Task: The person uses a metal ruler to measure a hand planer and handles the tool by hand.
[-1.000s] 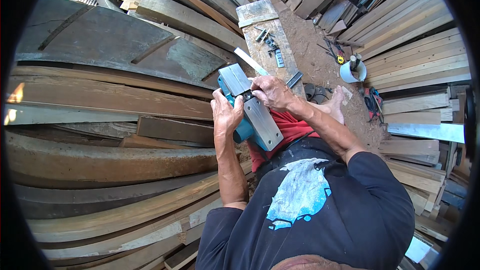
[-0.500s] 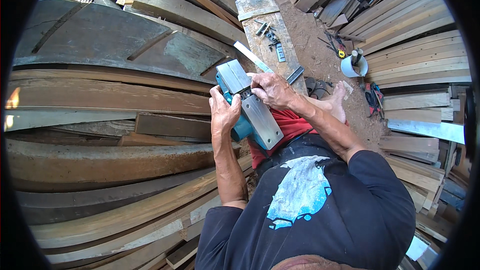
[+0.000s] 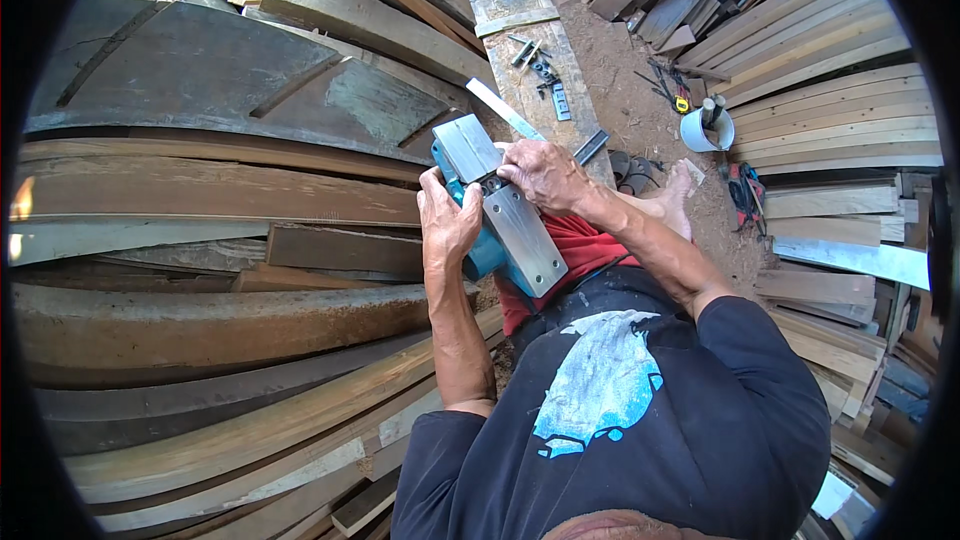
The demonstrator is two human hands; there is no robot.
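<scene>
A teal electric planer (image 3: pixel 522 236) rests upside down at my lap, its two grey metal sole plates facing up. My left hand (image 3: pixel 447 214) is closed round its left side, thumb near the gap between the plates. At that same gap, the bent fingers of my right hand (image 3: pixel 545 174) press on the cutter area from the right. Whatever the right fingertips pinch there is hidden. Beyond the planer, a wooden plank bench (image 3: pixel 511 8) carries small dark metal parts (image 3: pixel 541 70), a blue slotted piece (image 3: pixel 561 102) and a pale flat strip (image 3: pixel 500 110).
Stacked timber (image 3: pixel 220 320) fills the left side, and more boards (image 3: pixel 830 120) line the right. On the dusty ground to the right are a white pot (image 3: pixel 692 134) with handles in it, a yellow tape measure (image 3: pixel 682 104), sandals (image 3: pixel 632 174) and a red-and-black tool (image 3: pixel 745 196).
The right fingers have shifted very slightly at the gap between the sole plates. The planer and the left hand keep nearly the same place.
</scene>
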